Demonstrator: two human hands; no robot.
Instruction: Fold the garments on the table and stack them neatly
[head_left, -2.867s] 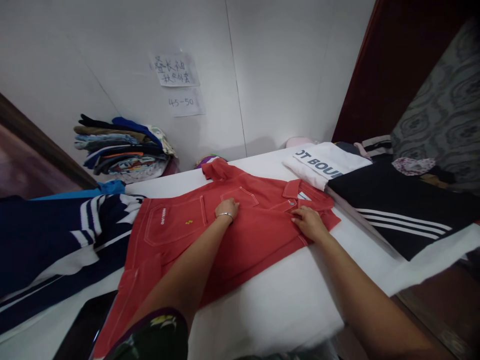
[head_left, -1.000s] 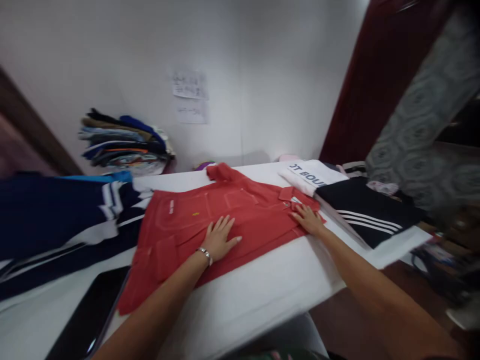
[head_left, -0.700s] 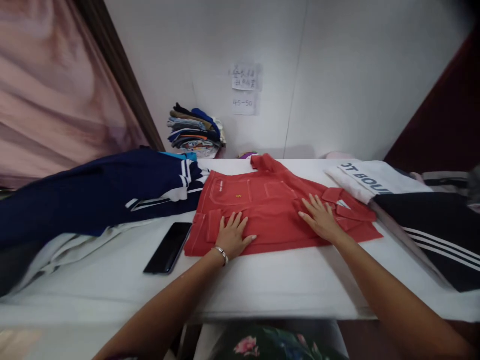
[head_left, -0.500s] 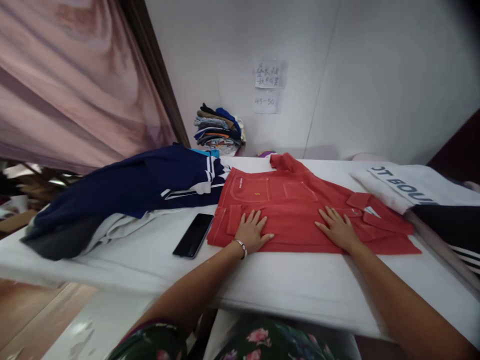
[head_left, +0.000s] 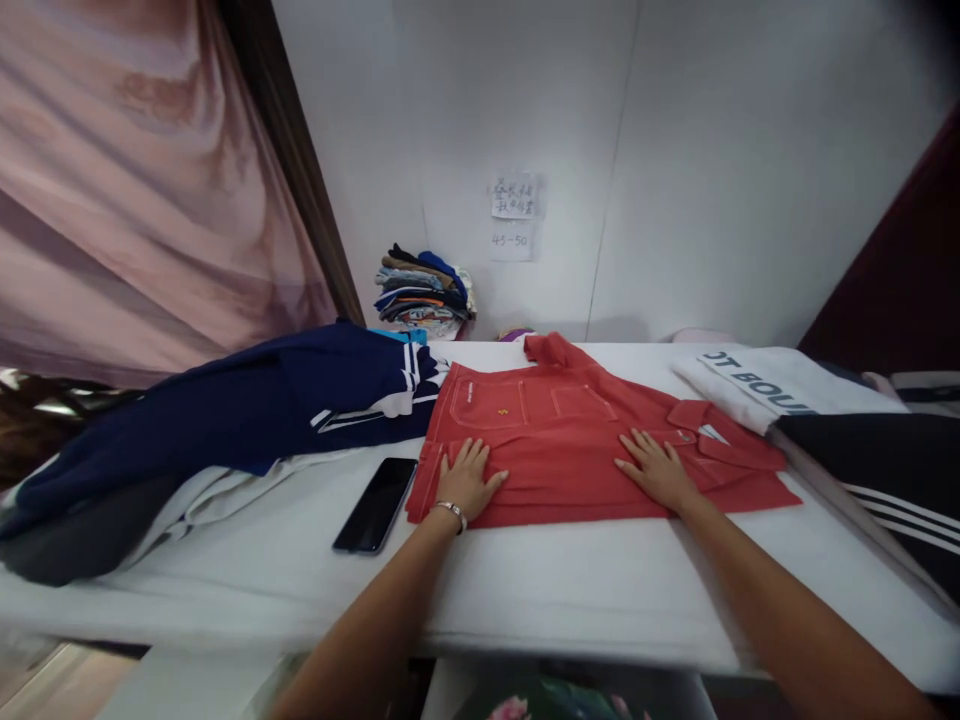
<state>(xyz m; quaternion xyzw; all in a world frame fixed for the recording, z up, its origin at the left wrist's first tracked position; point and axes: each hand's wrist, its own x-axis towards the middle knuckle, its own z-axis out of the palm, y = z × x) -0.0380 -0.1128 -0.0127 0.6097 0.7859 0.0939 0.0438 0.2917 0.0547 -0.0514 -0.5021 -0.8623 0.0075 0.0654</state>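
Note:
A red shirt (head_left: 547, 480) with white stitching lies partly folded on the white-covered table (head_left: 570, 590). Its collar points right, and one sleeve sticks out at the far edge. My left hand (head_left: 466, 482), with a bracelet at the wrist, rests flat on the shirt's left end, fingers spread. Toward the collar, my right hand (head_left: 658, 470) also lies flat on the cloth with fingers apart. Neither hand grips anything. Just left of the shirt is a black phone (head_left: 376, 505), screen up.
Navy garments with white stripes (head_left: 247, 400) are heaped at left. On the right lie a white garment with lettering (head_left: 780, 385) and a black striped one (head_left: 885, 470). A stack of folded clothes (head_left: 420, 290) stands by the wall under handwritten paper notes (head_left: 514, 197).
The camera view has tilted up and shifted slightly right. My left hand has slid a little to the left on the red shirt; my right hand stays near the collar.

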